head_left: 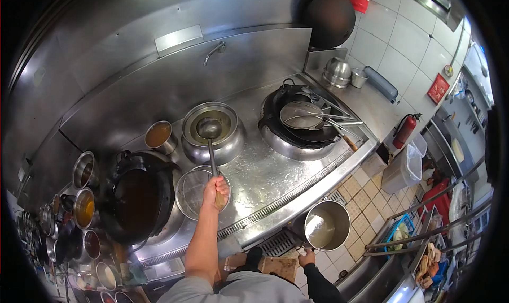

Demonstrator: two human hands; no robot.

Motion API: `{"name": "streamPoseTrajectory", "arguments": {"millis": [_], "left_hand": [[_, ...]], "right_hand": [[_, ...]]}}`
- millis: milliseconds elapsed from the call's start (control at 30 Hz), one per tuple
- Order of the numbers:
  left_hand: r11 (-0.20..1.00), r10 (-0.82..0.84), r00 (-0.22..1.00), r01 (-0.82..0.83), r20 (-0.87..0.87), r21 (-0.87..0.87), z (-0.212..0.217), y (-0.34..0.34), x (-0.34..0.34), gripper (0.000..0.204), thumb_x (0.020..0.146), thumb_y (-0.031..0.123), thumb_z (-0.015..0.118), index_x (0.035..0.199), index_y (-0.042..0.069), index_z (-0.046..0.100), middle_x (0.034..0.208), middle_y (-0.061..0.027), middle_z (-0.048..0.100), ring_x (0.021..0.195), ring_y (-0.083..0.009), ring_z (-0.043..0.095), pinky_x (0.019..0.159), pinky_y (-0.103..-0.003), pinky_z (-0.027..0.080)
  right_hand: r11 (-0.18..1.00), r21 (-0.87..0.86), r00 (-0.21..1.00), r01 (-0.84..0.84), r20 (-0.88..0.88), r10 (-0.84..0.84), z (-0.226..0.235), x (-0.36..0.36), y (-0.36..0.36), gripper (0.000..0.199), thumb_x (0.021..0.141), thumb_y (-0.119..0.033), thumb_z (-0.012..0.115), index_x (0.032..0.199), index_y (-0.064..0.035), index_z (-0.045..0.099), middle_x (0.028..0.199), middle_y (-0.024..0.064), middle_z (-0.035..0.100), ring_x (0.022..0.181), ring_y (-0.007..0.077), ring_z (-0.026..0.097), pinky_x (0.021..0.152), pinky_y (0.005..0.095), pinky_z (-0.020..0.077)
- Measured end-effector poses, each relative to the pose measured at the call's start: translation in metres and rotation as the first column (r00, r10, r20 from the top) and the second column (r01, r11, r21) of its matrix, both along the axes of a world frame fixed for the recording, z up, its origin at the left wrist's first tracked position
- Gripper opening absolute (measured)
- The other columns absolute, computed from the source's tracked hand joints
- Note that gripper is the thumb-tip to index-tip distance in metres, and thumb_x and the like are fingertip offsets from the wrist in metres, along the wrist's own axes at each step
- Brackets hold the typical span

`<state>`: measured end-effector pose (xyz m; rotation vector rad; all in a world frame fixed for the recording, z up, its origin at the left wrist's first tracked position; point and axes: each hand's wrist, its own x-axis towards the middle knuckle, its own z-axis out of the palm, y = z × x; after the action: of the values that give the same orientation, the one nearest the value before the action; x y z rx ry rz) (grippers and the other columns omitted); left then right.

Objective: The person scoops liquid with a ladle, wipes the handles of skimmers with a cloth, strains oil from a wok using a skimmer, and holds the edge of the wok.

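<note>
Steel ladle (211,144) runs almost straight away from the person, its wooden grip low and near, its bowl far, resting over the rim of the oil pot (211,130) at the back of the range. The left hand (216,190) is wrapped tight round the wooden end of the handle, fingers fully closed on it, forearm coming up from the lower edge. So the ladle's long axis lies near to far, bowl end away from the body, and this hand alone carries it. Just beneath the hand sits a round wire strainer (195,189), and to its left a dark wok (139,197) of brown liquid. A small pot (159,135) of orange-brown sauce stands beside the oil pot. The right hand (306,258) is low and well apart, down by the floor-side steel bucket (327,226), touching or gripping near its rim; how far it is closed I cannot tell. A second wok (297,125) with a ladle laid in it sits off to the right, untouched
</note>
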<state>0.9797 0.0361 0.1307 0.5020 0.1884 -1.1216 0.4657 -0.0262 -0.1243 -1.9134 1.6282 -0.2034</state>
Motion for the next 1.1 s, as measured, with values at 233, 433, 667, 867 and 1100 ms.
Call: {"name": "streamPoseTrajectory", "arguments": {"millis": [233, 433, 667, 867, 1100], "left_hand": [[0.972, -0.081, 0.987, 0.047, -0.138, -0.232, 0.026, -0.013, -0.029, 0.028, 0.094, 0.010, 0.053, 0.067, 0.015, 0.046, 0.055, 0.0063, 0.043, 0.045, -0.0069, 0.042, 0.047, -0.024, 0.039], [0.981, -0.130, 0.992, 0.129, 0.000, -0.145, 0.046, -0.010, -0.060, 0.019, 0.094, 0.010, 0.055, 0.075, 0.014, 0.051, 0.057, 0.0066, 0.044, 0.046, -0.0063, 0.043, 0.046, -0.024, 0.039], [0.988, -0.154, 0.968, 0.150, 0.199, 0.038, 0.062, 0.009, -0.104, 0.013, 0.092, 0.009, 0.057, 0.081, 0.014, 0.052, 0.059, 0.0066, 0.044, 0.046, -0.0065, 0.042, 0.044, -0.026, 0.038], [0.964, -0.160, 0.867, 0.034, 0.472, 0.264, 0.080, 0.034, -0.141, 0.013, 0.088, 0.005, 0.059, 0.093, 0.010, 0.049, 0.062, 0.0019, 0.046, 0.045, -0.0083, 0.043, 0.041, -0.027, 0.039], [0.832, -0.327, 0.608, -0.179, 0.724, 0.526, 0.055, 0.088, -0.168, 0.018, 0.083, 0.004, 0.060, 0.094, 0.006, 0.046, 0.062, -0.0030, 0.050, 0.039, -0.0124, 0.047, 0.035, -0.030, 0.040]], "right_hand": [[0.689, 0.635, 0.937, 0.349, -0.259, -0.236, -0.039, -0.169, 0.060, 0.023, 0.081, -0.018, 0.060, 0.078, 0.0015, 0.072, 0.073, 0.0163, 0.072, 0.064, 0.0274, 0.071, 0.068, 0.0383, 0.0594], [0.620, 0.601, 0.840, 0.504, -0.175, -0.514, -0.051, -0.245, 0.119, 0.020, 0.085, -0.010, 0.055, 0.082, 0.0022, 0.071, 0.063, 0.0144, 0.069, 0.047, 0.0233, 0.064, 0.047, 0.0353, 0.0526], [0.669, 0.565, 0.835, 0.483, -0.067, -0.547, -0.002, -0.215, 0.169, 0.020, 0.084, -0.008, 0.057, 0.093, 0.0031, 0.072, 0.069, 0.0190, 0.070, 0.055, 0.0264, 0.069, 0.049, 0.0373, 0.0535], [0.900, 0.329, 0.957, 0.285, -0.154, -0.247, 0.005, -0.217, 0.180, 0.021, 0.080, -0.015, 0.062, 0.082, 0.0019, 0.074, 0.076, 0.0201, 0.072, 0.057, 0.0259, 0.070, 0.059, 0.0378, 0.0571], [0.675, 0.621, 0.873, 0.399, -0.033, -0.486, -0.033, -0.228, 0.138, 0.014, 0.085, -0.006, 0.058, 0.093, 0.0020, 0.068, 0.072, 0.0159, 0.067, 0.058, 0.0263, 0.068, 0.045, 0.0394, 0.0518]]}}
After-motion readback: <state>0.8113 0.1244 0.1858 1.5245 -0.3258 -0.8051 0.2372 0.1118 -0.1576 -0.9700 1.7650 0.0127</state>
